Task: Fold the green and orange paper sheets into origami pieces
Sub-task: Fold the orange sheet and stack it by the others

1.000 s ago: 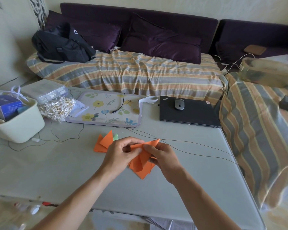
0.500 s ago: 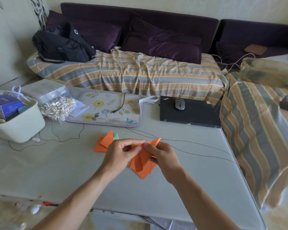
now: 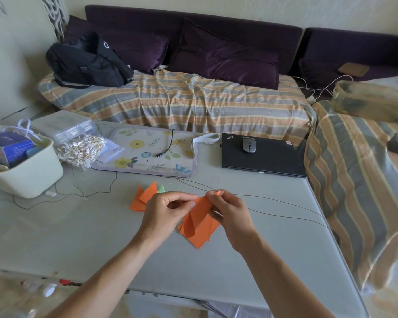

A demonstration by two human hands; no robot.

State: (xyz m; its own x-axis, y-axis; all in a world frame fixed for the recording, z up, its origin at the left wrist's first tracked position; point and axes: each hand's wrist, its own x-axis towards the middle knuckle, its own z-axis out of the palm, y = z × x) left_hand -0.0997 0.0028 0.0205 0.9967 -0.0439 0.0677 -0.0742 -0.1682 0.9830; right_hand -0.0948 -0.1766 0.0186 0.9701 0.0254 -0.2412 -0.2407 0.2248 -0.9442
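An orange paper sheet (image 3: 199,226), partly folded with a curled flap, is held just above the grey table (image 3: 78,237) between both hands. My left hand (image 3: 164,211) pinches its upper left edge. My right hand (image 3: 231,213) pinches its upper right corner, whose tip pokes out above the fingers. Behind my left hand a folded orange piece (image 3: 143,198) lies on the table, with a small green paper tip (image 3: 161,188) showing behind it; the rest of the green paper is hidden.
Thin black cables (image 3: 274,203) cross the table behind the hands. Further back lie a floral pad (image 3: 147,152), a closed black laptop (image 3: 269,157) with a mouse (image 3: 249,145), a bag of cotton swabs (image 3: 81,150) and a cream tub (image 3: 25,171). Striped sofas border the table's far and right sides.
The held orange sheet has been bent more: its upper right corner is now pinched under my right fingers and a flap curls down in the middle. Both hands stayed in place.
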